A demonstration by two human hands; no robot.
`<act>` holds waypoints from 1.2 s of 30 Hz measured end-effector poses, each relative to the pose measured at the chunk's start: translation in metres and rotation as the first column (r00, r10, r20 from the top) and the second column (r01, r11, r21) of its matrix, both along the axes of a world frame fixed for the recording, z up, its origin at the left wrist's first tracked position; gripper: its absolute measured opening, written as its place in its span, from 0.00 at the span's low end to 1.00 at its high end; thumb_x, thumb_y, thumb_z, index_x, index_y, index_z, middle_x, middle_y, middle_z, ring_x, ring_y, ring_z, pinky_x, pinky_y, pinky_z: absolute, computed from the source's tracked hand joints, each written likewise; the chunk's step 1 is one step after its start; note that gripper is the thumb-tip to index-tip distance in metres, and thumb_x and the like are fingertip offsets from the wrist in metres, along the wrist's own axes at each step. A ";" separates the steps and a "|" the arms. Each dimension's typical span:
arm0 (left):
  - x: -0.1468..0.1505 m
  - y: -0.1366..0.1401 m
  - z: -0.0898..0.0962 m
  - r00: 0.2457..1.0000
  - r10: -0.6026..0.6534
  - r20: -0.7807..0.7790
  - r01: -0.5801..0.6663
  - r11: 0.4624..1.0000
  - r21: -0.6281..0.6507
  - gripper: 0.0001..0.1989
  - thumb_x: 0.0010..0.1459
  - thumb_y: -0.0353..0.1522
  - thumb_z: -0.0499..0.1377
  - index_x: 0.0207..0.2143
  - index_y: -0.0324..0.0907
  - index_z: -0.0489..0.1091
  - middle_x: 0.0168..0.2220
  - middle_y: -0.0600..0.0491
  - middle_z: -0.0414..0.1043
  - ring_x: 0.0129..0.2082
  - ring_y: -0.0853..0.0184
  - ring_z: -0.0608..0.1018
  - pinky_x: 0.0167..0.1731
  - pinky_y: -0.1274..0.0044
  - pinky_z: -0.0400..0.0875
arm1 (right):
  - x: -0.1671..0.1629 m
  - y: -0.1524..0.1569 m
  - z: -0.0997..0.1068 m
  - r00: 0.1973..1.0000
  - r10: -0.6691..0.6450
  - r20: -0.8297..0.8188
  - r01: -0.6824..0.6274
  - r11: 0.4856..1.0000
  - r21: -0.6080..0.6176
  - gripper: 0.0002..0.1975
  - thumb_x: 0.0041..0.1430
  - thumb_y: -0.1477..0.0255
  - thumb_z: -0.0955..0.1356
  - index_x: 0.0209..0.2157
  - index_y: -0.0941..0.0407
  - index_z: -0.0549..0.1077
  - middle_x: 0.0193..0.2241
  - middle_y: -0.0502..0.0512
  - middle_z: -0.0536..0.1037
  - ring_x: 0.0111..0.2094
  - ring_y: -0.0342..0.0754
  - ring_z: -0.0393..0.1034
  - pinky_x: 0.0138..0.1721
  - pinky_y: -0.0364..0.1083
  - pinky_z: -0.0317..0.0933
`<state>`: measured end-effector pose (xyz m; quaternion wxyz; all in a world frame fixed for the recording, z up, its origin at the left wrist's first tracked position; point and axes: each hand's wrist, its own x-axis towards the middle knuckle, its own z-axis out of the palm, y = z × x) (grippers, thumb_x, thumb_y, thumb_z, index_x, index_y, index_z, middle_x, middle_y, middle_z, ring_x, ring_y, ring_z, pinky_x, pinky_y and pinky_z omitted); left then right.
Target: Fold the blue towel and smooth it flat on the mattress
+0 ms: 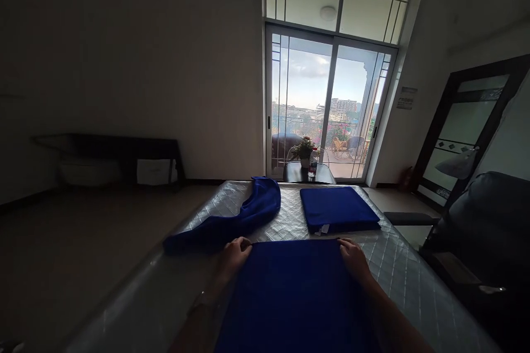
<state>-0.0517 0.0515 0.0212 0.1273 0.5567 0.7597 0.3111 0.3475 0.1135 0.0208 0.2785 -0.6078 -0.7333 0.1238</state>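
A blue cloth lies spread before me on the quilted mattress, running out of view at the bottom. My left hand pinches its far left corner. At the far right corner, my right hand has its fingers closed on the same cloth. Beyond it, to the right, sits a neatly folded blue cloth with a small white tag at its near edge. Another blue cloth lies crumpled in a curve at the far left.
A dark table with a potted plant and a bottle stands past the mattress, by glass sliding doors. A black chair is at the right. Along the left wall is a low dark bench with boxes below.
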 end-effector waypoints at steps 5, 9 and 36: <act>0.006 -0.002 0.001 0.996 -0.038 0.077 0.033 0.997 0.069 0.05 0.58 0.32 0.55 0.36 0.47 0.71 0.38 0.54 0.82 0.41 0.64 0.83 0.40 0.79 0.73 | 0.003 0.006 -0.002 0.999 0.009 -0.053 -0.009 1.000 -0.007 0.29 0.62 0.64 0.53 0.55 0.56 0.76 0.58 0.56 0.75 0.59 0.51 0.68 0.62 0.49 0.58; 0.008 -0.004 0.003 0.995 -0.019 0.103 0.005 0.991 0.135 0.06 0.59 0.34 0.54 0.37 0.48 0.70 0.37 0.56 0.82 0.39 0.64 0.83 0.38 0.78 0.73 | 0.003 0.008 -0.002 0.998 0.032 -0.046 -0.032 0.999 0.002 0.31 0.64 0.63 0.52 0.59 0.57 0.72 0.62 0.56 0.71 0.62 0.49 0.65 0.65 0.49 0.55; 0.057 -0.013 0.010 0.927 -0.275 -0.255 0.273 0.961 -0.041 0.27 0.66 0.45 0.50 0.61 0.41 0.68 0.68 0.46 0.60 0.70 0.56 0.59 0.68 0.63 0.53 | -0.014 -0.019 0.005 0.953 0.189 0.237 -0.160 0.978 -0.136 0.35 0.68 0.58 0.52 0.69 0.62 0.53 0.71 0.60 0.52 0.72 0.50 0.41 0.72 0.53 0.38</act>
